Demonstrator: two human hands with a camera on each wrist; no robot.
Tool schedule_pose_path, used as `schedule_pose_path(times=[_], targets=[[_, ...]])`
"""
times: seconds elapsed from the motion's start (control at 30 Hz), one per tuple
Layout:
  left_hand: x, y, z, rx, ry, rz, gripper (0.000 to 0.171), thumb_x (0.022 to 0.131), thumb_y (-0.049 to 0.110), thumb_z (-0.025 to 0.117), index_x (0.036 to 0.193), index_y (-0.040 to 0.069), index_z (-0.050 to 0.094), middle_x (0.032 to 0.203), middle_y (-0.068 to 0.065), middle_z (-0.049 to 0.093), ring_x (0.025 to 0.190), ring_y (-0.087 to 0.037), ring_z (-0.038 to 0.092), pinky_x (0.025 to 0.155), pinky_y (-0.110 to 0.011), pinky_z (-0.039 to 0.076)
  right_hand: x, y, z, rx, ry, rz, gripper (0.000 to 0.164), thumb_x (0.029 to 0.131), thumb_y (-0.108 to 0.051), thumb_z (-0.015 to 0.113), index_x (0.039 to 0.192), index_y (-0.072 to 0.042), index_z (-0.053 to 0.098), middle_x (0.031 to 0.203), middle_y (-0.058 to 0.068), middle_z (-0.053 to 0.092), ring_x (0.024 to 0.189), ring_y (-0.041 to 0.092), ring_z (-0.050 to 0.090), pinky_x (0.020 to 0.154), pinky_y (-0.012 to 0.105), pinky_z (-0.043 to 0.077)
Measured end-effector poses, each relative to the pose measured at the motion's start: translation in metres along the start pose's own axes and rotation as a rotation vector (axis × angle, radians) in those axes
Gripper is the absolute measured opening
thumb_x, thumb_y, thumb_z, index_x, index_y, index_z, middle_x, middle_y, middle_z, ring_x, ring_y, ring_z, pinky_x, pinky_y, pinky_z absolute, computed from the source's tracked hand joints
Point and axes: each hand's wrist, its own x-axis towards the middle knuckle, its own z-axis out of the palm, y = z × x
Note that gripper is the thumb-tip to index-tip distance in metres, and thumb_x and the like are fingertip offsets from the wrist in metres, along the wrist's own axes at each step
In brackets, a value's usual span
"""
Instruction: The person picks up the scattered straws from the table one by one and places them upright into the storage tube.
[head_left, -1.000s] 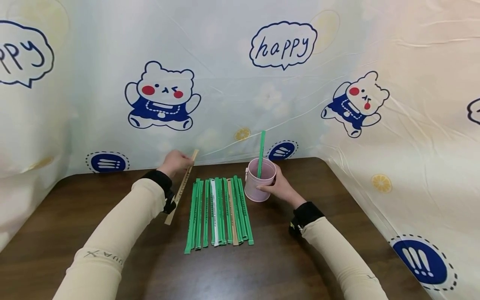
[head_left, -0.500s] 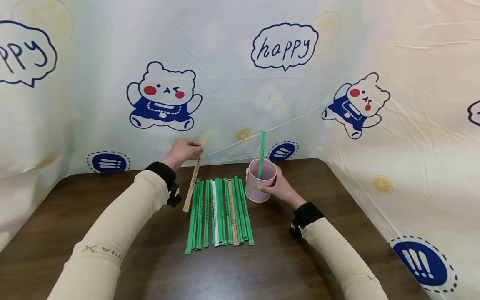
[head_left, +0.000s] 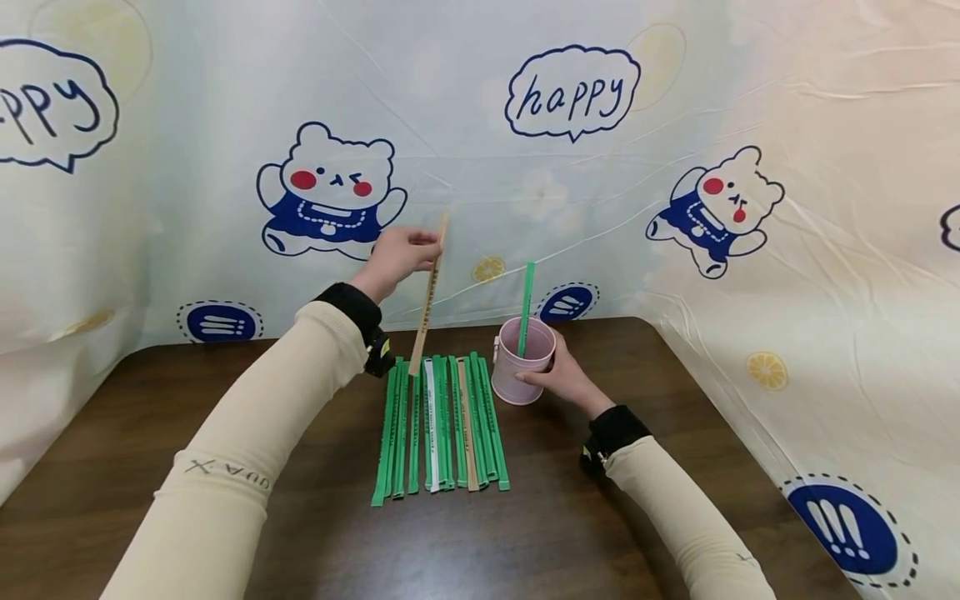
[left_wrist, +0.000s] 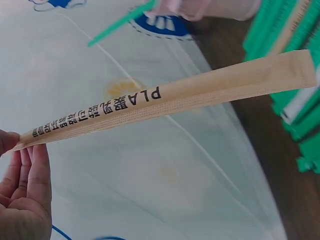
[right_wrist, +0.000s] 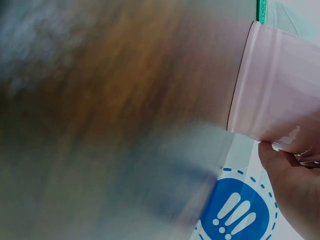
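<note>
My left hand [head_left: 405, 252] pinches a tan paper-wrapped straw [head_left: 427, 312] near its upper end. The straw hangs slanting, its lower end over the far end of the row of wrapped straws on the table. In the left wrist view, dark print runs along the wrapped straw [left_wrist: 165, 102], with thumb and fingertips at its narrow end. My right hand [head_left: 562, 375] grips a small pink bucket [head_left: 516, 381] from its right side, thumb across the front. One green wrapped straw [head_left: 527, 304] stands in the bucket, leaning on its rim. The right wrist view shows the bucket's side [right_wrist: 285, 85] above the hand.
Several green wrapped straws [head_left: 390, 433] lie side by side on the dark wooden table [head_left: 465, 550], with a white one [head_left: 431, 433] and a tan one [head_left: 468, 433] among them. A printed curtain [head_left: 465, 100] hangs behind the table and along its right side.
My left hand has lifted the tan wrapped straw from the table's left and carried it up and to the right. The right hand and bucket have stayed put.
</note>
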Motion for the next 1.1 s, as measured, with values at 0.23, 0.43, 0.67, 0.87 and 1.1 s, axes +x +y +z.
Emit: schedule_pose_path(times=[0.23, 0.43, 0.67, 0.87, 1.1], targets=[[0.006, 0.03, 0.021, -0.13, 0.084, 0.065, 0.034, 0.103, 0.012, 0.059, 0.134, -0.002, 0.064, 0.122, -0.017, 0.066, 0.11, -0.022, 0.066, 0.104, -0.038, 0.058, 0.001, 0.002, 0.0, 0.003, -0.004, -0.006, 0.099, 0.089, -0.01, 0.078, 0.16, -0.003, 0.01, 0.159, 0.026, 0.032, 0.145, 0.043, 0.038, 0.123, 0.062, 0.034], [0.011, 0.044, 0.049, -0.297, 0.121, 0.115, 0.033, 0.102, 0.007, 0.061, 0.133, -0.004, 0.062, 0.117, -0.014, 0.065, 0.108, -0.021, 0.065, 0.102, -0.036, 0.059, 0.002, 0.002, 0.0, -0.009, -0.01, -0.014, 0.099, 0.089, -0.011, 0.079, 0.16, -0.003, 0.01, 0.158, 0.025, 0.032, 0.144, 0.041, 0.039, 0.122, 0.06, 0.036], [0.014, 0.035, 0.09, -0.352, 0.063, 0.174, 0.033, 0.102, 0.006, 0.061, 0.133, -0.007, 0.062, 0.124, -0.023, 0.065, 0.115, -0.03, 0.066, 0.099, -0.035, 0.06, 0.002, 0.002, 0.002, 0.0, 0.007, -0.024, 0.1, 0.087, -0.006, 0.079, 0.16, -0.002, 0.011, 0.159, 0.026, 0.031, 0.144, 0.042, 0.039, 0.123, 0.06, 0.035], [0.014, 0.02, 0.108, -0.303, 0.017, 0.146, 0.031, 0.101, 0.006, 0.062, 0.131, -0.005, 0.065, 0.126, -0.026, 0.067, 0.12, -0.035, 0.067, 0.102, -0.04, 0.058, 0.001, 0.001, 0.004, 0.01, -0.011, -0.028, 0.1, 0.087, -0.008, 0.079, 0.16, -0.002, 0.011, 0.159, 0.026, 0.03, 0.145, 0.042, 0.038, 0.123, 0.06, 0.035], [0.021, -0.001, 0.118, -0.275, -0.007, 0.124, 0.029, 0.101, 0.007, 0.063, 0.128, -0.004, 0.068, 0.126, -0.025, 0.07, 0.118, -0.034, 0.068, 0.102, -0.04, 0.059, 0.001, 0.002, 0.003, 0.009, 0.003, -0.044, 0.099, 0.086, -0.007, 0.08, 0.159, -0.002, 0.013, 0.158, 0.026, 0.032, 0.143, 0.042, 0.039, 0.123, 0.06, 0.035]])
